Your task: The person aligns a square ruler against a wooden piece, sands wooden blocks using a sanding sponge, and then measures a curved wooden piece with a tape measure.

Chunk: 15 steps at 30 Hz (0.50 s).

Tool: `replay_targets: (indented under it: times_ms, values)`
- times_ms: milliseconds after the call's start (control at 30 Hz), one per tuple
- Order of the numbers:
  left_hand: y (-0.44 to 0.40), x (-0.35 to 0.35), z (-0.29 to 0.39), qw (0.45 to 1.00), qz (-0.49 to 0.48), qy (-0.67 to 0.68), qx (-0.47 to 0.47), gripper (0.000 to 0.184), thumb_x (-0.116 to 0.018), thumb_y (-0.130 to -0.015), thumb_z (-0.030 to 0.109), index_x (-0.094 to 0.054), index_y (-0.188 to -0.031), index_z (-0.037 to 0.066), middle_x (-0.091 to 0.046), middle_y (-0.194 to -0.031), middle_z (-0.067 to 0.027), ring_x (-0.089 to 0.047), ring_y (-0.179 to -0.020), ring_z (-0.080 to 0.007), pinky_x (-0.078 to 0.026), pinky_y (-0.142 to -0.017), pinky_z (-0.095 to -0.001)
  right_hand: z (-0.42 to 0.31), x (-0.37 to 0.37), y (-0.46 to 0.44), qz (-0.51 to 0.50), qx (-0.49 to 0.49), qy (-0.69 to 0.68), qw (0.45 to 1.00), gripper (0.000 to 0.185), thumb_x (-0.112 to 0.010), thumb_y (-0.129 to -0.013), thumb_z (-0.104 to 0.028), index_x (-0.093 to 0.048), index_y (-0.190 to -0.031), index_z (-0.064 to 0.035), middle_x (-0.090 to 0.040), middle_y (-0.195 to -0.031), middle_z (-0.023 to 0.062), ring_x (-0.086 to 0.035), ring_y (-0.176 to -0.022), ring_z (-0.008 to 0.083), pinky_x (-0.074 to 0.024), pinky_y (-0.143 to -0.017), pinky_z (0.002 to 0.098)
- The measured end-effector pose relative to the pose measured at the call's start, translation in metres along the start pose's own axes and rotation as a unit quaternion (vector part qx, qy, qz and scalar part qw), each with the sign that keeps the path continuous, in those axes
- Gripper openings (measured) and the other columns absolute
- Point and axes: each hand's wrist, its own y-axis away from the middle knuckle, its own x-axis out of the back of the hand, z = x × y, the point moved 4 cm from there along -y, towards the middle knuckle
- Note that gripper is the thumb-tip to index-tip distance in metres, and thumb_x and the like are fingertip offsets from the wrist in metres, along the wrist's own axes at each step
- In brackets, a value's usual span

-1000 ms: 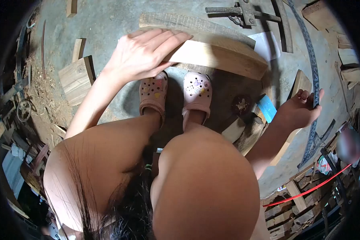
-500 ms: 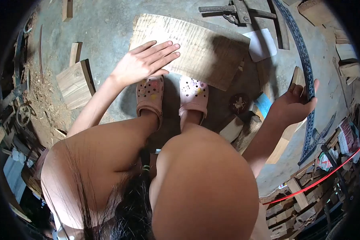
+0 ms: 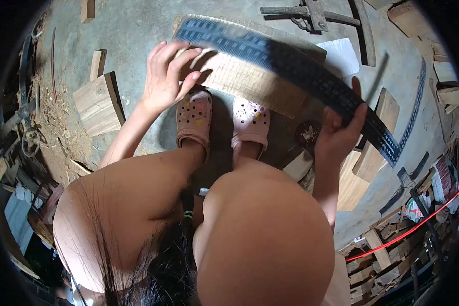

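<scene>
One black L-square (image 3: 290, 64), upper centre to right of frame: long leg slants upper left to lower right, short leg points up on the right. Right hand's (image 3: 339, 135) fingers are wrapped round it. One board (image 3: 239, 79) beneath, can't tell if touching. Left hand (image 3: 163, 81) has loose, half-curled fingers by the board's left end. Two pink clogs (image 3: 251, 122) below.

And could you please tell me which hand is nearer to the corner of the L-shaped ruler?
Right: the right hand holds the L-shaped ruler close to its corner; the left hand is near the ruler's opposite end, at the wooden block.
</scene>
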Motion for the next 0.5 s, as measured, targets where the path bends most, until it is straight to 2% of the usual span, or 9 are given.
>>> replay_targets:
  times_ms: [67,200,300,333,400,500]
  values:
    - [0.012,-0.008,0.002,1.000,-0.016,-0.020,-0.007,0.043,-0.063,-0.085,0.023,-0.049,-0.124,0.011,-0.047,-0.124,-0.0125,-0.043,-0.116,-0.0315,-0.034,-0.097,-0.0444,0.015,0.004,0.002,-0.032,0.002,0.004,0.999,0.055,-0.036,-0.100,-0.047,-0.049,-0.134,-0.0050,-0.046,-0.069,-0.0059,-0.030,-0.052,0.0026,-0.0230,-0.047,0.0184]
    - [0.024,-0.018,0.005,0.997,-0.042,-0.063,0.000,0.044,-0.059,-0.086,0.025,-0.050,-0.127,0.015,-0.047,-0.131,-0.0073,-0.045,-0.116,-0.0241,-0.030,-0.093,-0.0377,0.031,0.005,0.004,-0.030,-0.013,0.047,0.998,0.060,-0.036,-0.098,-0.051,-0.048,-0.134,-0.0047,-0.046,-0.068,-0.0066,-0.032,-0.053,0.0020,-0.0230,-0.045,0.0183]
    - [0.020,-0.023,0.004,0.997,-0.039,-0.049,0.042,0.041,-0.059,-0.087,0.028,-0.053,-0.127,0.018,-0.050,-0.129,-0.0018,-0.046,-0.115,-0.0193,-0.029,-0.097,-0.0348,0.041,0.012,0.003,-0.015,-0.027,0.099,0.995,0.061,-0.035,-0.098,-0.053,-0.045,-0.137,-0.0071,-0.047,-0.070,-0.0065,-0.032,-0.054,0.0027,-0.0250,-0.047,0.0174]
    - [0.017,-0.023,0.003,0.996,-0.059,-0.053,0.032,0.046,-0.055,-0.088,0.025,-0.046,-0.132,0.013,-0.045,-0.137,-0.0075,-0.043,-0.124,-0.0235,-0.027,-0.101,-0.0387,0.042,0.012,0.002,-0.013,-0.037,0.101,0.994,0.059,-0.035,-0.098,-0.052,-0.043,-0.139,-0.0091,-0.049,-0.077,-0.0059,-0.033,-0.058,0.0026,-0.0261,-0.049,0.0170]
    - [0.010,-0.024,0.001,0.991,-0.108,-0.041,0.062,0.049,-0.053,-0.089,0.025,-0.044,-0.135,0.012,-0.043,-0.140,-0.0077,-0.040,-0.128,-0.0236,-0.024,-0.105,-0.0402,0.046,0.013,0.002,-0.009,-0.060,0.109,0.992,0.057,-0.036,-0.099,-0.049,-0.039,-0.143,-0.0131,-0.053,-0.092,-0.0047,-0.035,-0.065,0.0023,-0.0282,-0.054,0.0162]
    - [0.009,-0.029,-0.005,0.986,-0.146,0.001,0.087,0.050,-0.049,-0.090,0.022,-0.041,-0.139,0.010,-0.040,-0.144,-0.0089,-0.037,-0.134,-0.0255,-0.023,-0.111,-0.0452,0.050,0.014,-0.002,-0.017,-0.055,0.175,0.983,0.056,-0.037,-0.099,-0.049,-0.037,-0.144,-0.0171,-0.055,-0.098,-0.0050,-0.036,-0.069,0.0021,-0.0290,-0.056,0.0154]
